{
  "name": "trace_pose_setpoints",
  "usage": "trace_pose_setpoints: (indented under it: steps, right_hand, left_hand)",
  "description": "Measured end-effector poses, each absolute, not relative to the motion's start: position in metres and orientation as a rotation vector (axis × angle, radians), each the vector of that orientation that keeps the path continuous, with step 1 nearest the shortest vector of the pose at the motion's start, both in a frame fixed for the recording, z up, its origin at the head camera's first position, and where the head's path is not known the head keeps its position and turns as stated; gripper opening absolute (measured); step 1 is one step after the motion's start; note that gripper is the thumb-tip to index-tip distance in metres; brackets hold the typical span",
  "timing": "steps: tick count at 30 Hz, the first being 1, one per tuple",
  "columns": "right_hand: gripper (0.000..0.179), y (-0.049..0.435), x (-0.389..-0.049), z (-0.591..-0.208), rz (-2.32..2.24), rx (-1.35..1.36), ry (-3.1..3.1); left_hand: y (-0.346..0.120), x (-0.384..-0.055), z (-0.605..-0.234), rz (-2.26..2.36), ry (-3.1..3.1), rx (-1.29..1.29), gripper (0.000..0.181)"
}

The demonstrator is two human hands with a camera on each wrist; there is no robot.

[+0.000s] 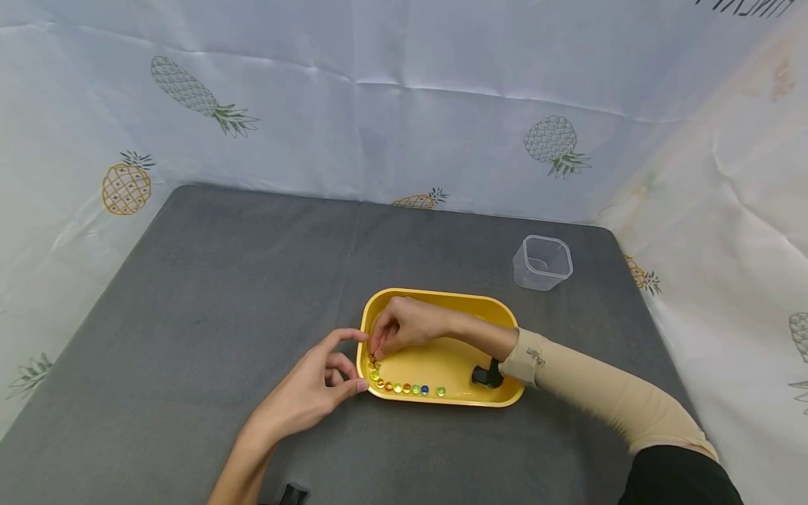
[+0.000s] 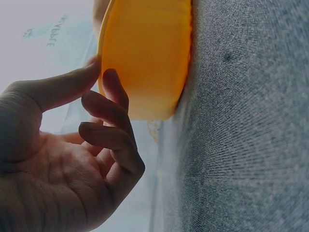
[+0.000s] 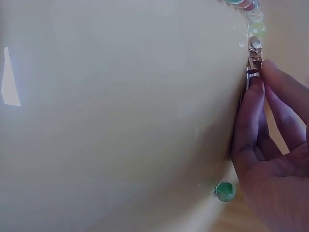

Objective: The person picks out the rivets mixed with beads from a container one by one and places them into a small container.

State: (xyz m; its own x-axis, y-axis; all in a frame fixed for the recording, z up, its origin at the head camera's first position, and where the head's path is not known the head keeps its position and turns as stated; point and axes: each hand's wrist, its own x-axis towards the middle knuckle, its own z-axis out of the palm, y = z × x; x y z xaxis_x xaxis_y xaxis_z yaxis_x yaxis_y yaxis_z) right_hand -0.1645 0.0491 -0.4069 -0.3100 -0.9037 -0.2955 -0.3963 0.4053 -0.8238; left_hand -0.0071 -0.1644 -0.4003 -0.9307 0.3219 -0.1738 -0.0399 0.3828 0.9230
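Right grip [image 1: 409, 322]: is pinching what seems to be a brown marble [image 3: 255, 63], just inside the yellow tray [image 1: 429, 398] wall; the fingers are partly hiding it.
Left grip [image 1: 306, 389]: is touching the outside edge of the tray, across the wall from the right grip, with a gap between finger and thumb.
Marble row [image 1: 398, 388]: is curving along the wall, starting at the right grip's fingertips.
Slipping: the smooth brown marble could be popping out if the tips are squeezing too hard, then bumping the row apart.
Rolling: nothing seems to be holding the row, so a left grip push could be sending marbles away.
Green marble [image 3: 225, 191]: is sitting alone near the right grip's palm, where a careless hand could be knocking it.
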Motion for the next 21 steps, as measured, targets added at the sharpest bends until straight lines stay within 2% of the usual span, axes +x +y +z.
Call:
trace_pose_setpoints:
  steps: [21]
  right_hand:
    - [0.012, 0.0514, -0.1642, -0.4027, -0.825, -1.118, 1.851]
  left_hand:
    - [-0.1648, -0.0071, -0.4003, 1.567, 2.313, 0.246, 0.061]
